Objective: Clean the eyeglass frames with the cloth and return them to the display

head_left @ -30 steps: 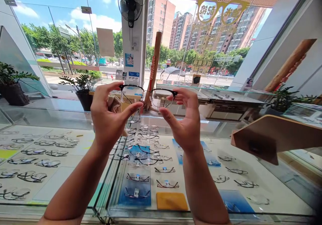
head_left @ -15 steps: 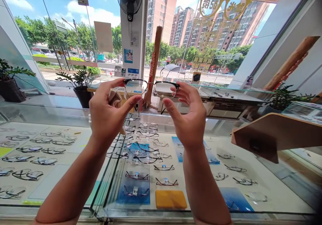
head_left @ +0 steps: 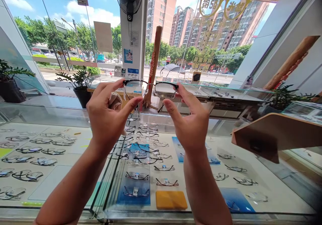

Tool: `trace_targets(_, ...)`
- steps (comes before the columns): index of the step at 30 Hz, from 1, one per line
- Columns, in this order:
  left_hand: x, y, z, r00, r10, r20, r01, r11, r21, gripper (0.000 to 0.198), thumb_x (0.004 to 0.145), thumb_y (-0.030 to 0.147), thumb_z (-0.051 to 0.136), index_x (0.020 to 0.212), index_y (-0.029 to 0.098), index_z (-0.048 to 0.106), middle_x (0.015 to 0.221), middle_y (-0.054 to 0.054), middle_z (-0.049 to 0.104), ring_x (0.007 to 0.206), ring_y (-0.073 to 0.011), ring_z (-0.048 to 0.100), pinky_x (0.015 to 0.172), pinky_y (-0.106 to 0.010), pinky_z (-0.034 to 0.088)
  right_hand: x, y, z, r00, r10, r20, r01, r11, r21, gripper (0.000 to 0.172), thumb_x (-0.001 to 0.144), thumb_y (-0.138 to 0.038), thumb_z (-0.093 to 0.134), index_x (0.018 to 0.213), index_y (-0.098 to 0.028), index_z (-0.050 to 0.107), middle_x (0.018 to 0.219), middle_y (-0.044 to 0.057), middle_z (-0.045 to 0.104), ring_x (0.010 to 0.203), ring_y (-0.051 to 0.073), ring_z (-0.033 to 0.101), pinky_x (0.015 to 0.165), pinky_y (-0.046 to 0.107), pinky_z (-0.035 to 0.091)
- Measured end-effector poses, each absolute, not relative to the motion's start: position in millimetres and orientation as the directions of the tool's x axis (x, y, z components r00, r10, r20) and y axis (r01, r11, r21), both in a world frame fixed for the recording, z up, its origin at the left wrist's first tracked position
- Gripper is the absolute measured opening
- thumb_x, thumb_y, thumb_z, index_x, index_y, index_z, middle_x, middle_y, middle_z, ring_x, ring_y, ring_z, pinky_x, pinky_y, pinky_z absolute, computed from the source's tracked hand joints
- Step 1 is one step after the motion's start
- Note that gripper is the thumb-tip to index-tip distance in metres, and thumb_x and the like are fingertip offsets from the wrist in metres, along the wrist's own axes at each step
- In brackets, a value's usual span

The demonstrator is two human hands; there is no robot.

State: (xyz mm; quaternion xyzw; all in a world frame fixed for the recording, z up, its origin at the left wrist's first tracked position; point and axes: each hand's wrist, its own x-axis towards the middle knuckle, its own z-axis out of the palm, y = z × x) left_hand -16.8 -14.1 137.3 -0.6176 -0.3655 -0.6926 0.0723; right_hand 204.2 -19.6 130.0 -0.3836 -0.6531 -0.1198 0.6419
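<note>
A pair of eyeglasses (head_left: 151, 84) with dark upper rims and clear lenses is held up level in front of me. My left hand (head_left: 107, 109) grips its left end, forefinger at the frame's outer corner and thumb pointing toward the left lens. At the opposite corner, my right hand (head_left: 190, 114) holds the right end between forefinger and thumb. A crumpled beige cloth (head_left: 115, 101) is tucked in my left palm under the curled fingers. The temples are mostly hidden behind the lenses and hands.
Below my arms, a glass display case (head_left: 201, 198) contains rows of eyeglasses, blue cards and a yellow block (head_left: 171, 199). A brown wooden board (head_left: 266, 134) juts in at right. Potted plants (head_left: 82, 84), a wooden post (head_left: 155, 57) and a wall fan (head_left: 129, 0) stand beyond.
The eyeglasses stay at nearly the same height and have turned slightly. My right-hand fingers have shifted a little, and both wrists have spread slightly outward.
</note>
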Motion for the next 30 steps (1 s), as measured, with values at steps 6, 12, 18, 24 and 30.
trace_targets(6,-19.2,-11.5,136.1,-0.217,0.365,0.905,0.567,-0.708,0.422,0.052,0.085,0.056,0.095,0.130,0.034,0.081,0.121,-0.006,0.077,0.088,-0.0220,0.070,0.060,-0.036,0.052,204.1,-20.9,130.2,0.114,0.336,0.935,0.683,0.657,-0.320,0.057,0.103,-0.056,0.074,0.150,-0.024,0.074,0.137,0.013,0.082,0.116,0.031,0.080,0.104,0.054,0.066)
trace_targets(12,-19.7,-15.6,137.9,-0.220,0.365,0.905,0.539,-0.727,0.425,0.051,0.083,0.055,0.096,0.128,0.037,0.081,0.122,-0.006,0.076,0.097,-0.0247,0.071,0.064,-0.037,0.056,204.3,-20.7,129.9,0.112,0.336,0.935,0.665,0.674,-0.322,0.055,0.102,-0.056,0.075,0.149,-0.027,0.074,0.133,0.012,0.083,0.115,0.032,0.080,0.104,0.057,0.066)
trace_targets(18,-18.1,-17.9,140.2,-0.230,0.374,0.898,0.521,-0.732,0.438,0.051,0.082,0.056,0.097,0.126,0.036,0.081,0.123,-0.007,0.075,0.104,-0.0269,0.071,0.066,-0.039,0.057,203.0,-20.7,130.1,0.107,0.358,0.927,0.656,0.675,-0.337,0.055,0.103,-0.054,0.074,0.150,-0.025,0.073,0.130,0.013,0.083,0.112,0.030,0.080,0.101,0.055,0.066)
trace_targets(24,-18.0,-17.8,139.5,-0.224,0.360,0.906,0.559,-0.713,0.422,0.052,0.082,0.056,0.097,0.127,0.035,0.081,0.122,-0.006,0.075,0.098,-0.0264,0.071,0.062,-0.039,0.054,201.7,-21.4,129.9,0.126,0.378,0.917,0.646,0.670,-0.365,0.055,0.102,-0.054,0.074,0.147,-0.023,0.075,0.126,0.013,0.084,0.111,0.030,0.080,0.099,0.054,0.066)
trace_targets(30,-17.3,-17.6,138.2,-0.220,0.365,0.905,0.552,-0.718,0.424,0.055,0.080,0.056,0.099,0.127,0.036,0.081,0.123,-0.007,0.075,0.096,-0.0265,0.072,0.059,-0.039,0.053,201.5,-21.9,130.6,0.126,0.377,0.917,0.658,0.660,-0.362,0.052,0.101,-0.053,0.072,0.145,-0.024,0.076,0.124,0.012,0.084,0.109,0.030,0.080,0.098,0.054,0.067)
